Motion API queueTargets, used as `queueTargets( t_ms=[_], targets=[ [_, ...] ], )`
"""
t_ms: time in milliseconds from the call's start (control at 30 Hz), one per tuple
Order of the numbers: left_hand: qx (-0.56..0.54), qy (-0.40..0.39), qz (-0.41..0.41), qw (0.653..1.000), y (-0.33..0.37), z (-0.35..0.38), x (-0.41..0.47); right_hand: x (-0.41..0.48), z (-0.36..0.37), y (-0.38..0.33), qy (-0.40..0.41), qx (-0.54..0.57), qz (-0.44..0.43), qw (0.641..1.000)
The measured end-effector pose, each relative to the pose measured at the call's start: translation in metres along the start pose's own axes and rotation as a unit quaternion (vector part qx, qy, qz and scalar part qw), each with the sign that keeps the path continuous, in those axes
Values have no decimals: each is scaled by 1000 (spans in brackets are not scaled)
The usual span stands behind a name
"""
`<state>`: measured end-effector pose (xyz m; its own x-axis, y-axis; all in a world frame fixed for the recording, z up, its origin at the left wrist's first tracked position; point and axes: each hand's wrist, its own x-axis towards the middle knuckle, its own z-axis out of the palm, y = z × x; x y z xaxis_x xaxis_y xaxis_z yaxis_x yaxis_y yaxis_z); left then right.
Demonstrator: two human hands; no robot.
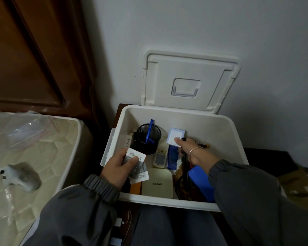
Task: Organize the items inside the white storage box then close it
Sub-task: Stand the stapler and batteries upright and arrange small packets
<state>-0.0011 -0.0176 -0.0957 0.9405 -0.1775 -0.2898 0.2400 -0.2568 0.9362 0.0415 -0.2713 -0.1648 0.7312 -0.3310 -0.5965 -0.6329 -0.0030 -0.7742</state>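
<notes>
The white storage box (pixel 220 132) stands open in front of me, its lid (pixel 188 80) leaning upright against the wall. My left hand (pixel 117 167) grips a small stack of white packets (pixel 138 166) over the box's left front corner. Deeper inside, my right hand (pixel 192 150) pinches a small pale blue box (pixel 175 135). On the bottom lie a black mesh pen cup (pixel 148 137) holding a blue pen, a white remote (pixel 160 158), a blue stapler (pixel 172 158), a black comb (pixel 185 162), a cream flat device (pixel 157 183) and a blue case (pixel 201 181).
A mattress (pixel 43 148) with a clear plastic bag and a small grey and white toy (pixel 21 174) lies to the left. A brown wooden headboard (pixel 25 59) rises behind it. The box sits on a dark table (pixel 267 160). White cables (pixel 121 222) lie below the box.
</notes>
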Motion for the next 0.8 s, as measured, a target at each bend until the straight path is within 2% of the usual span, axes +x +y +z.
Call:
queueTargets(
  t_ms=[133, 367, 533, 667, 733, 800],
  targets=[
    [10, -8, 0, 1000, 0, 1, 1, 6, -1, 2, -12, 22, -7, 1000],
    [24, -19, -8, 999, -1, 1, 2, 5, -8, -1, -36, -39, -12, 999],
    [18, -20, -11, 1000, 0, 1, 3, -12, -31, -29, -86, 14, 16, 996],
    [8, -21, -16, 1000, -3, 0, 5, -33, -55, -55, -133, -102, -11, 986],
    [5, -19, -16, 1000, -5, 1, 6, -40, -58, -57, -162, -200, -22, 966],
    [-1, -20, -16, 1000, -4, 3, 7, -44, -51, -50, -176, -319, -15, 931]
  ],
)
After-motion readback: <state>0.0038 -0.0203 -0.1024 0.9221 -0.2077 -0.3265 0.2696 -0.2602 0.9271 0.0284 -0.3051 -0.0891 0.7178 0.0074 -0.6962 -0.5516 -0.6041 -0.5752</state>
